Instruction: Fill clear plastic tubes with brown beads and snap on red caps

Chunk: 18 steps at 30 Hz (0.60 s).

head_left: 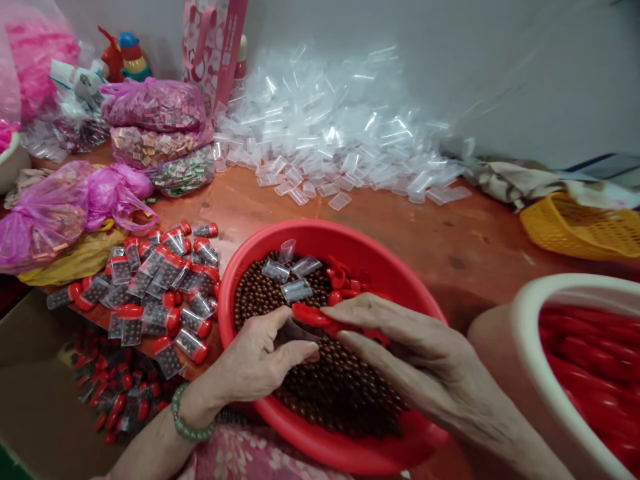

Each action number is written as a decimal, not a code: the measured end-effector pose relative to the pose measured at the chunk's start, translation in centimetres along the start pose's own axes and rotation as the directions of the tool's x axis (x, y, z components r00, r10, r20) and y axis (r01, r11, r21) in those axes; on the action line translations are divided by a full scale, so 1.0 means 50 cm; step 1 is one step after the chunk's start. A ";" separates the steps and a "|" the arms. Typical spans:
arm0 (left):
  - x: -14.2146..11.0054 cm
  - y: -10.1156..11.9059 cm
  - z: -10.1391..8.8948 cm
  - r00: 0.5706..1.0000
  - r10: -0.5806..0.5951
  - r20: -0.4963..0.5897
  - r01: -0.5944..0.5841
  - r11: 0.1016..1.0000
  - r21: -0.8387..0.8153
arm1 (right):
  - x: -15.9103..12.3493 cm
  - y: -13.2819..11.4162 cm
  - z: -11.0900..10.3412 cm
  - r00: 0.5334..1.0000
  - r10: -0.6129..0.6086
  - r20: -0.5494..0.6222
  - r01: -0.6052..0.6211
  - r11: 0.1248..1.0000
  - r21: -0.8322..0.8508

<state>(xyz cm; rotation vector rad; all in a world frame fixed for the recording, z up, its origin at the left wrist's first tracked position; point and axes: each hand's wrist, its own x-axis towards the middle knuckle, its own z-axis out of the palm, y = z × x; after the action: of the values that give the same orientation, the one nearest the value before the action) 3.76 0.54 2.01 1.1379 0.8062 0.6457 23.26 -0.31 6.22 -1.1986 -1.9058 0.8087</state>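
Note:
Over a red basin (320, 230) of small brown beads (345, 393), my left hand (263, 353) pinches a clear plastic case (303, 331), mostly covered by the fingers. My right hand (425, 353) holds a red cap (313, 315) between thumb and fingertips, right at the case's open end. Whether cap and case touch I cannot tell. In the basin, several empty clear cases (296, 289) lie on the beads, and loose red caps (345, 287) sit by the far right wall.
Capped cases of beads (165, 273) are heaped left of the basin, with more in a cardboard box (30, 353) below. Empty clear cases (350, 147) pile against the wall. A white tub (525, 320) of red pieces stands right, near a yellow basket (575, 233). Bags (155, 107) sit back left.

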 end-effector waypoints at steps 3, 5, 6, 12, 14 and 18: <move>0.002 -0.002 0.000 1.000 0.008 -0.001 -0.008 1.000 -0.026 | 0.005 -0.005 0.005 1.000 0.018 -0.015 -0.018 0.999 0.029; 0.004 -0.001 0.000 1.000 0.003 -0.008 -0.004 0.999 -0.040 | 0.007 0.000 0.012 0.982 0.165 -0.097 -0.151 0.979 0.136; 0.006 0.001 0.001 1.000 -0.002 -0.012 0.001 0.999 -0.052 | 0.008 0.004 0.017 0.961 0.246 -0.124 -0.217 0.952 0.215; 0.017 0.012 -0.001 0.989 -0.017 -0.144 -0.003 0.991 -0.137 | 0.007 0.035 0.045 0.929 0.363 -0.076 -0.309 0.872 0.380; 0.019 0.013 -0.002 0.973 0.005 -0.232 -0.035 0.992 -0.123 | 0.001 0.041 0.048 0.944 0.326 -0.048 -0.294 0.900 0.321; 0.023 0.013 -0.003 0.949 0.020 -0.316 -0.065 0.989 -0.133 | -0.008 0.038 0.039 0.965 0.203 0.164 -0.222 0.969 0.111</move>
<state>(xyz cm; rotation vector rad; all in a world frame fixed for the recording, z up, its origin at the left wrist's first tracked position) 4.25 1.72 2.37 0.9365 0.9911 0.9213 22.61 -0.25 3.54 -1.3087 -1.8320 1.1496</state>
